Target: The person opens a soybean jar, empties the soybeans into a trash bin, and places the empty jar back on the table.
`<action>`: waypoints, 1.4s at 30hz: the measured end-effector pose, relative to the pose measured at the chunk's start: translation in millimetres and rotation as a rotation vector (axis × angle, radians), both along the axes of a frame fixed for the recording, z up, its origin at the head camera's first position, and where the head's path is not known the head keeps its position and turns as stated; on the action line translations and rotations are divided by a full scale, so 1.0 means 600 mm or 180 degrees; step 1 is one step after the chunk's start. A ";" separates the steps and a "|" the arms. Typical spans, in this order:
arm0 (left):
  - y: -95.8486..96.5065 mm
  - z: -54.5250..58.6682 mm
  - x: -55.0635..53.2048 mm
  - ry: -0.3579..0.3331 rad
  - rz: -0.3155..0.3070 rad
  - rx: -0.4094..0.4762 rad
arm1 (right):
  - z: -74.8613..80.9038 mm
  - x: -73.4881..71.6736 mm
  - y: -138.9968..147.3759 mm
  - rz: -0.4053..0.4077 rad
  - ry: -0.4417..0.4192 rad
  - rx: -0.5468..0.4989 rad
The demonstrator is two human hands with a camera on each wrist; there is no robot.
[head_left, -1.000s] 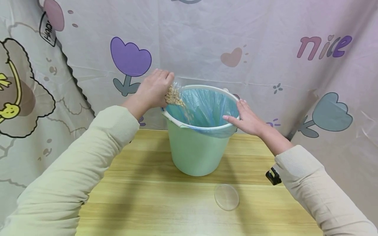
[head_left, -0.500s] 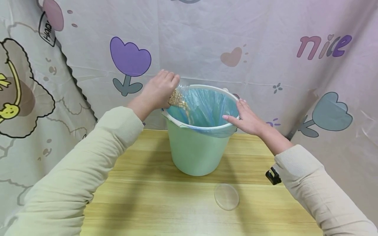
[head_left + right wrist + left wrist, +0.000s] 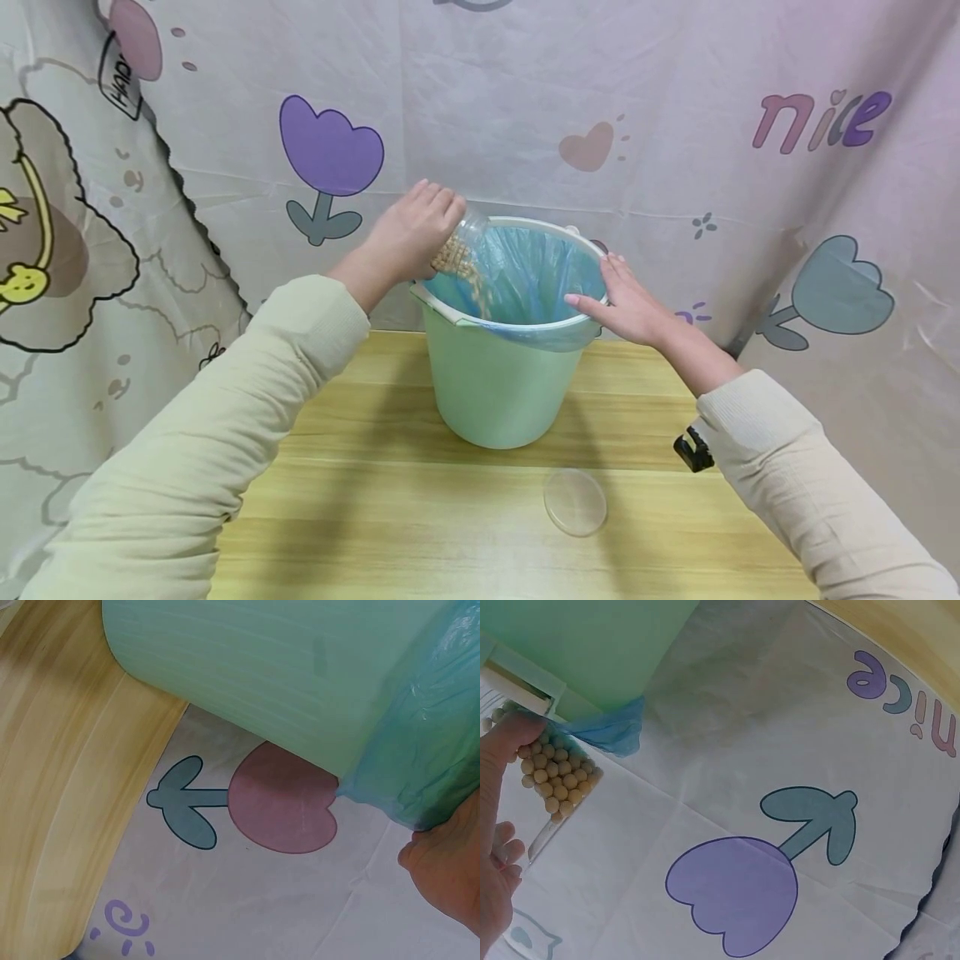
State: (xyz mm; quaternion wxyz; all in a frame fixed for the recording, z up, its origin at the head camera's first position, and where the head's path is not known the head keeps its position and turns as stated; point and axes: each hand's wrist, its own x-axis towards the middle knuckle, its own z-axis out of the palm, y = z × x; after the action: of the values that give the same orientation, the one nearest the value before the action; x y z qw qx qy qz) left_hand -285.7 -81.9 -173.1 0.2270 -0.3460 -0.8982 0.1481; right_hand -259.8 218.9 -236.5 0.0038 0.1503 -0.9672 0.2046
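In the head view my left hand (image 3: pixel 416 229) grips a clear plastic jar (image 3: pixel 472 225) of round, pale tan beans (image 3: pixel 453 257), tipped over the left side of a light green bucket (image 3: pixel 502 383). Beans spill from its mouth into the blue plastic bag (image 3: pixel 532 267) lining the bucket. The left wrist view has the thumb across the jar and many beans (image 3: pixel 555 776) still in it. With fingers straight, my right hand (image 3: pixel 630 304) rests on the bucket's right rim, thumb over the edge. In the right wrist view this hand (image 3: pixel 446 859) touches the folded-over bag (image 3: pixel 427 735).
A clear round lid (image 3: pixel 575 502) lies on the wood-grain table (image 3: pixel 420 517) in front of the bucket. Behind and beside the table hangs a printed cloth (image 3: pixel 487 100). A black clip-like piece (image 3: pixel 693 450) shows by the right sleeve.
My left hand has moved slightly right with the jar, farther over the bucket's opening, while beans keep falling. The right hand and the bucket have stayed in place.
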 end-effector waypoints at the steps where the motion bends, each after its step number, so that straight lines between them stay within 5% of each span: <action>1: 0.001 -0.001 0.000 0.0037 -0.0016 -0.0019 | 0.000 0.000 0.000 0.0000 0.0003 0.0000; 14: 0.007 -0.005 0.000 0.0276 -0.0133 -0.0306 | 0.000 0.000 0.000 0.0001 -0.0004 -0.0008; 28: 0.012 -0.013 -0.002 0.0892 -0.0523 -0.0483 | -0.001 -0.002 0.000 0.0002 -0.0001 0.0008; 38: 0.012 -0.024 -0.007 0.1783 -0.0927 -0.0712 | 0.001 -0.001 0.000 -0.0006 -0.0022 -0.0007; 42: 0.014 -0.027 -0.009 0.1983 -0.1063 -0.0913 | 0.001 0.001 0.000 -0.0018 -0.0041 -0.0007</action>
State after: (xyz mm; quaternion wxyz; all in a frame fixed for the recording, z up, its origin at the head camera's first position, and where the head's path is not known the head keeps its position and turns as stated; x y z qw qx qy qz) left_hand -291.3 -73.6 -189.4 0.4594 -0.4543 -0.6876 0.3314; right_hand -259.4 218.7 -235.9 -0.0017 0.1462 -0.9675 0.2065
